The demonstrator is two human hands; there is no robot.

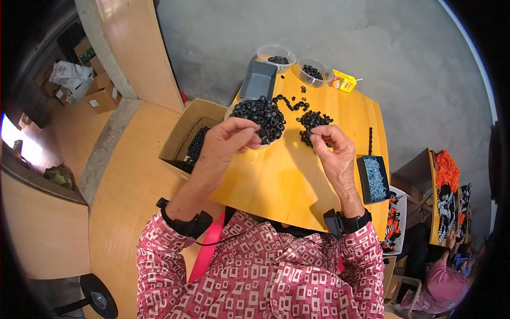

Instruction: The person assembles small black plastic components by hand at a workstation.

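My left hand (pixel 226 141) is held over the near side of a round tub (pixel 228 113) heaped with black ring-shaped pieces (pixel 265 118). Its thumb and fingers are pinched together; whatever is between them is too small to name. To the right, my right hand (pixel 336 151) is also pinched, at the near edge of a loose pile of small black pieces (pixel 313 119) on the yellow table (pixel 276 186). Its fingertips hide anything they grip. A short line of black pieces (pixel 289 103) trails across the tabletop behind the pile.
Behind stand a grey tray (pixel 258 80), two clear tubs (pixel 275 55) with black parts and a yellow box (pixel 343 81). At right lie a black tray of blue bits (pixel 375 179) and a thin black rod (pixel 370 141). A cardboard box (pixel 178 125) stands left. Another person (pixel 446 279) sits far right.
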